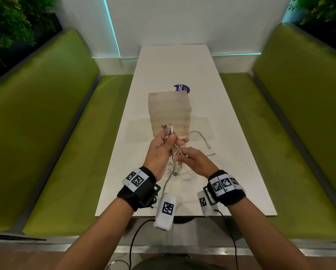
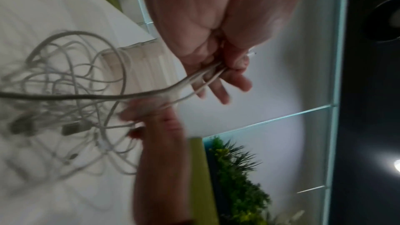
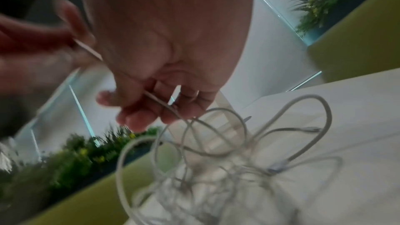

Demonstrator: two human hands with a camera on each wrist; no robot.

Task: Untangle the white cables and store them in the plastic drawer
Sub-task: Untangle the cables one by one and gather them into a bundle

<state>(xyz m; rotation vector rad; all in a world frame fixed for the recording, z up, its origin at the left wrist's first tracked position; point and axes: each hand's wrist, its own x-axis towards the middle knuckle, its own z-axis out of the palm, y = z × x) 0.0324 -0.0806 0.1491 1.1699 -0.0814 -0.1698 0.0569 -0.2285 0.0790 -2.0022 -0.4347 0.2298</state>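
**Both hands in the cable tangle, drawer unit just beyond**

Nearest you, the long white table [image 1: 241,182] carries a loose heap of thin white cables [image 1: 179,173], w/ loops spreading to the right; one end w/ a small plug lies further right on the tabletop. In the left wrist view the heap [image 2: 71,102] is a blurred knot w/ a couple of flat USB-type plugs in it.

Your right hand [image 1: 195,162] is over the heap, fingers curled, pinching a single thin strand; the right wrist view shows that strand running between thumb and fingertips [image 3: 138,121] down into the loops.

Your left hand [image 1: 161,151], just left and slightly farther, grips a bunch of several cable ends, plugs sticking up above the fist.

Right behind the hands stands the translucent plastic drawer unit [image 1: 170,112], a stacked block mid-table; cannot tell if any drawer is open. Beyond it, a round dark-blue sticker [image 1: 182,89]. Green padded benches [image 1: 46,133] flank both sides.
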